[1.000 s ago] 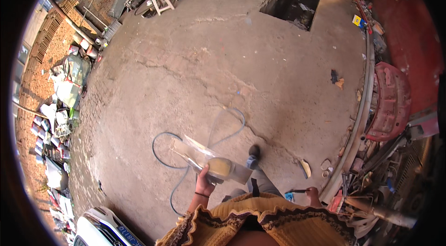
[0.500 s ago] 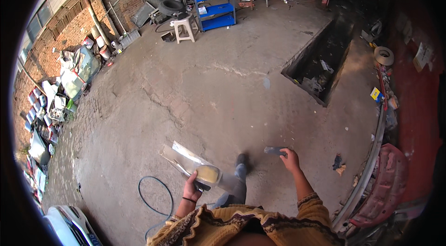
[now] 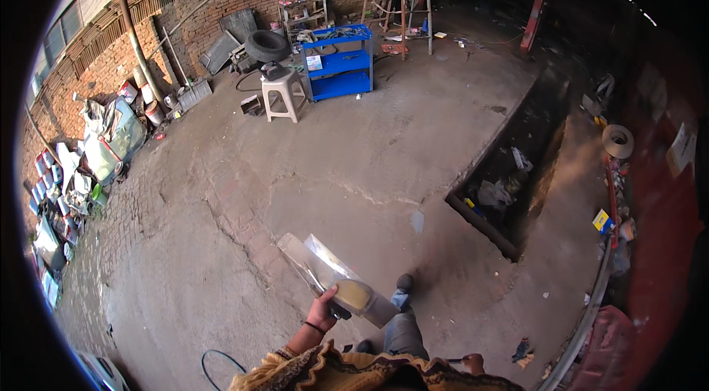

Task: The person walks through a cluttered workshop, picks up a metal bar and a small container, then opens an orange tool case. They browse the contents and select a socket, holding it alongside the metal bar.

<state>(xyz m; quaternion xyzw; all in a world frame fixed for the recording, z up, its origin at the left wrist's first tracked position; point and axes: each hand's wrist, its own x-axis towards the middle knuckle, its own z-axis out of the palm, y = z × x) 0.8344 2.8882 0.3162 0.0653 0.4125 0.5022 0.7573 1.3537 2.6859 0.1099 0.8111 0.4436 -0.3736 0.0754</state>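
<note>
My left hand (image 3: 322,310) is closed on the near edge of a flat, shiny mixing board (image 3: 319,262), held out in front of me at a tilt. A rounded patch of yellowish paste (image 3: 353,293) lies on its near right part. Something dark sits under the left fingers, its kind unclear. Low by the front edge, my right hand (image 3: 473,364) is closed around a dark, flat scraper (image 3: 453,361), seen nearly edge-on. My sleeve covers part of that arm. Between the hands are my leg and a dark shoe (image 3: 405,282) on the concrete.
A long rectangular pit (image 3: 509,177) with litter inside opens ahead right. Farther off stand a beige stool (image 3: 283,95), a blue shelf cart (image 3: 340,64) and a tyre (image 3: 266,45). Cans and scrap line the left wall. A hose (image 3: 214,355) lies at lower left; a red bumper (image 3: 605,347) lies right.
My right hand has dropped toward the lower edge with the scraper. The board in my left hand sits slightly farther right. The view has tilted up, and my legs have shifted.
</note>
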